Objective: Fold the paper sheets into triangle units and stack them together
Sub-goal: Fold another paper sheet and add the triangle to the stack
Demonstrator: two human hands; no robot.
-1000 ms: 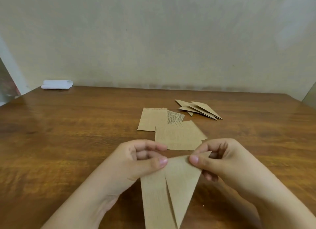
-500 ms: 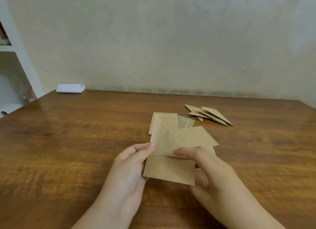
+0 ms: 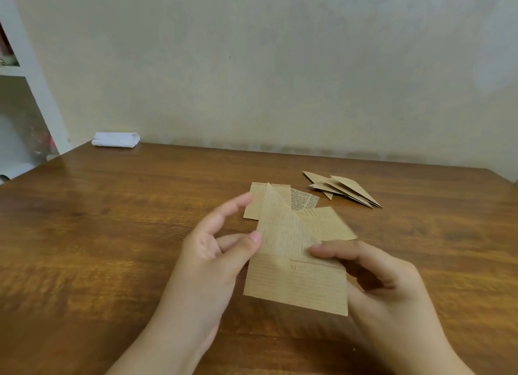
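wooden table (image 3: 112, 234) under a pale plaster wall (image 3: 280, 66) fills the view; above its near middle a brown printed paper sheet (image 3: 294, 276) is held off the surface, one corner folded up into a slanted flap whose tip points away from the person; the left hand (image 3: 213, 251) pinches the sheet's left edge with its thumb on the front, the index finger lifted and nearly straight beside the flap; the right hand (image 3: 375, 276) grips the right side, its thumb lying across the front at the base of the flap, the other fingers curled behind the paper; just beyond, partly hidden by the held sheet, a few loose flat sheets (image 3: 328, 223) lie overlapping on the table — one shows dark newsprint; farther back and to the right a small pile of folded triangle units (image 3: 344, 189) rests on the wood, overlapping one another, well apart from the hands; at the far left corner a folded white cloth (image 3: 116, 139) sits against the wall; at the left edge a white shelf unit (image 3: 30, 88) holds things too blurred to tell.
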